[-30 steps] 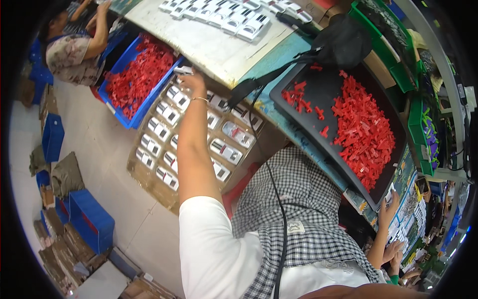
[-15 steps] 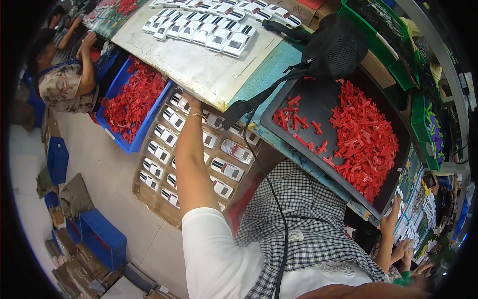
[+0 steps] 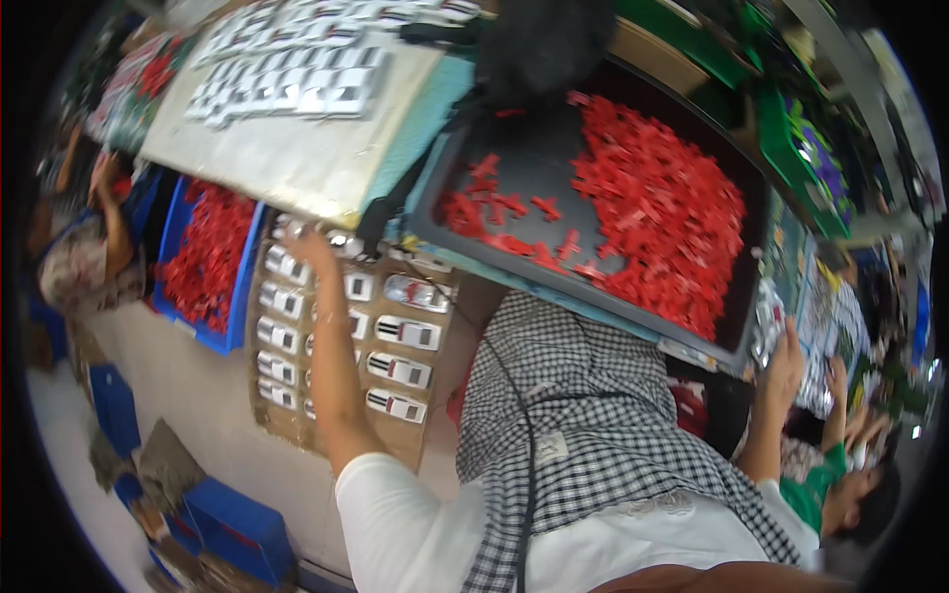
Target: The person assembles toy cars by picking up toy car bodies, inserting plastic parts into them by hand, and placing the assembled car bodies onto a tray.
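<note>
My left arm stretches down over a cardboard tray (image 3: 272, 410) with rows of white toy cars with dark stripes. At its far end my left hand (image 3: 311, 245) is over the cars beside the table edge; motion blur smears its fingers, and whether they hold a car cannot be made out. One toy car (image 3: 415, 293) carries a coloured print on top. My right hand (image 3: 783, 364) is off to the right, fingers stretched upward, close to the right corner of a black tray (image 3: 593, 306) and to shiny clear plastic (image 3: 765, 324). Nothing shows in it.
Red cross-shaped plastic parts (image 3: 662, 217) fill much of the black tray. A blue bin (image 3: 237, 306) holds more red parts. White cars (image 3: 287, 84) stand in rows on the table (image 3: 267, 163). A dark mesh bag (image 3: 539, 44) and a cable lie near. Co-workers sit left and right.
The whole view has swung, so the table and trays sit further left. My left hand remains over the cars near the table edge. My right hand appears higher, off the tray's rim.
</note>
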Motion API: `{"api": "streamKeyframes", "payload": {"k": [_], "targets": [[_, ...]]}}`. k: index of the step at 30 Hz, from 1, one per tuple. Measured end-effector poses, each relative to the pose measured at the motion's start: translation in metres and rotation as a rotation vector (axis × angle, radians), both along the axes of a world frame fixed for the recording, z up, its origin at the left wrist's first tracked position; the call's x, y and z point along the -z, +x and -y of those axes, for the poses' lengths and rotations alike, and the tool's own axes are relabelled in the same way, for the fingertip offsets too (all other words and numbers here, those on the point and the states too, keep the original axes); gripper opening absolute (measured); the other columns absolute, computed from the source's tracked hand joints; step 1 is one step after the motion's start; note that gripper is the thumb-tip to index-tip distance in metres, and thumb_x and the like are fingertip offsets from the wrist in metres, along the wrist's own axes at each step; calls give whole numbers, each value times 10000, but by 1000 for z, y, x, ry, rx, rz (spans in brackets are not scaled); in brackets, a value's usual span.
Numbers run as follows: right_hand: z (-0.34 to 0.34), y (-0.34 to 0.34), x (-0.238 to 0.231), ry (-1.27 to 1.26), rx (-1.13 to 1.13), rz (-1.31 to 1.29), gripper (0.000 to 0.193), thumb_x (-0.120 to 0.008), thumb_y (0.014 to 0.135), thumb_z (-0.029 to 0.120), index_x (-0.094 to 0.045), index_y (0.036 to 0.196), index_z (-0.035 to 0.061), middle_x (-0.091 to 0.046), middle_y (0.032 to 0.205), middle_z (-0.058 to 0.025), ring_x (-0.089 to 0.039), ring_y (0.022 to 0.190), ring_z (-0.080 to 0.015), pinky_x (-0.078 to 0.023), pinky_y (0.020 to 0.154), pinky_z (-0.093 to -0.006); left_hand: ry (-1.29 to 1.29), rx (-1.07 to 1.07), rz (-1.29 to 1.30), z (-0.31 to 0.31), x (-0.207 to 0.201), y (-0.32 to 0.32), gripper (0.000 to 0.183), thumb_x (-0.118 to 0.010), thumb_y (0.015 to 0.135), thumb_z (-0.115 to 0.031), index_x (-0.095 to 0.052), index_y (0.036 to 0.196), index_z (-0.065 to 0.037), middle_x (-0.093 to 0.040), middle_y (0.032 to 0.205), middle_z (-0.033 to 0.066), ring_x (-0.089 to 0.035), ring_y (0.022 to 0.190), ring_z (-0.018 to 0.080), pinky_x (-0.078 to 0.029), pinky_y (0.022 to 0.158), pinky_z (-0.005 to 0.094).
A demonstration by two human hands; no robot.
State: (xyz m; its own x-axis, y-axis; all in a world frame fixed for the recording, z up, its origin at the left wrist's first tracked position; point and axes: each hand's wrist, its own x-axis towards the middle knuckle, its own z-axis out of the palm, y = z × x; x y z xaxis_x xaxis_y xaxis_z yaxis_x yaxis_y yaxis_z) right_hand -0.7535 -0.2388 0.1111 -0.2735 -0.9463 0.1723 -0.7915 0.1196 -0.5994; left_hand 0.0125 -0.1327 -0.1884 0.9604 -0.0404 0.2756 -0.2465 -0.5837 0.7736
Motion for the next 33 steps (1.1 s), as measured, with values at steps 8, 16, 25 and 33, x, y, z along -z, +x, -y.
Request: {"api": "streamKeyframes", "payload": {"k": [8,16,25,33], "targets": [[56,82,-75,-359,-343,469,256,-490,943,24,-587,1167,-53,-633,1133,-123,-609,1017,-164,-466,926,-295,-520,722,402,10,-312,-142,470,-517,910,-9,-363,1353,24,-399,1403,166,-436,1273,261,-355,1063,392],[79,297,-82,-117,-1241,307,195,-525,890,-18,-649,1040,-20,-673,999,-93,-634,927,-154,-490,835,-277,-139,1922,-204,129,-353,-267,543,-605,917,-295,-455,1345,4,-573,1165,177,-591,1001,259,-485,876,361],[85,379,12,117,-1348,-99,314,-722,778,253,-674,980,19,-659,916,-184,-651,839,-345,-524,733,-425,-646,1135,-857,125,-311,-223,348,-449,1002,-355,-574,1080,-39,-686,889,122,-678,623,208,-541,509,280],[102,355,-10,-222,-1156,43,179,-693,749,70,-676,926,48,-624,864,-97,-629,820,-208,-513,695,-330,-787,1091,-1139,124,-300,-223,457,-361,1022,-407,-533,1217,-31,-644,1082,105,-652,936,205,-560,773,381]]}}
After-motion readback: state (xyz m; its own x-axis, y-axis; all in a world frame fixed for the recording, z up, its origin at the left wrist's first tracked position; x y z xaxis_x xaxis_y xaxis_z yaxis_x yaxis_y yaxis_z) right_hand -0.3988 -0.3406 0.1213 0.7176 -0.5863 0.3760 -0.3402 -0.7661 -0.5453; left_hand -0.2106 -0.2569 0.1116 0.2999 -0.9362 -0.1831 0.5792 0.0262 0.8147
